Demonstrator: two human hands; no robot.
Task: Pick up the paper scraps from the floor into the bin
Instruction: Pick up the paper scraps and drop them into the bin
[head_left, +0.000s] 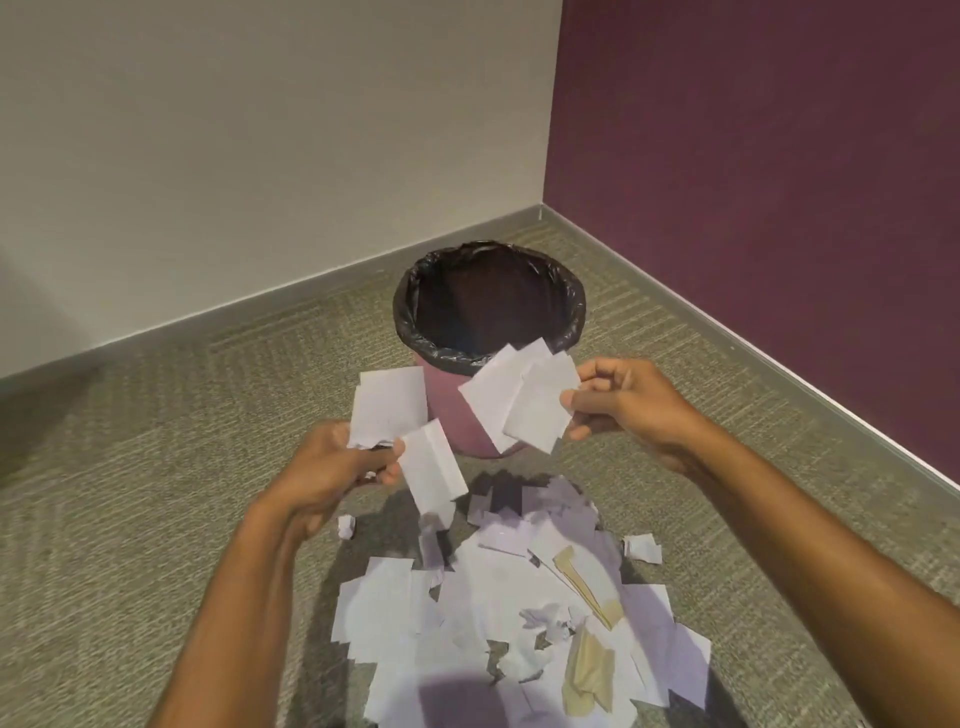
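Head view: my left hand (337, 462) pinches white paper scraps (387, 405), right hand (631, 402) pinches more (519, 400), both just before pink bin (452, 410) with black liner (563, 299). Scrap pile (514, 613) on carpet floor (156, 467) below.

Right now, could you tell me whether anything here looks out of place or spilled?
Torn scraps litter the carpet before the bin, with crumpled bits lying apart. The left hand and right hand each pinch sheets not yet binned. The bin itself stands upright.
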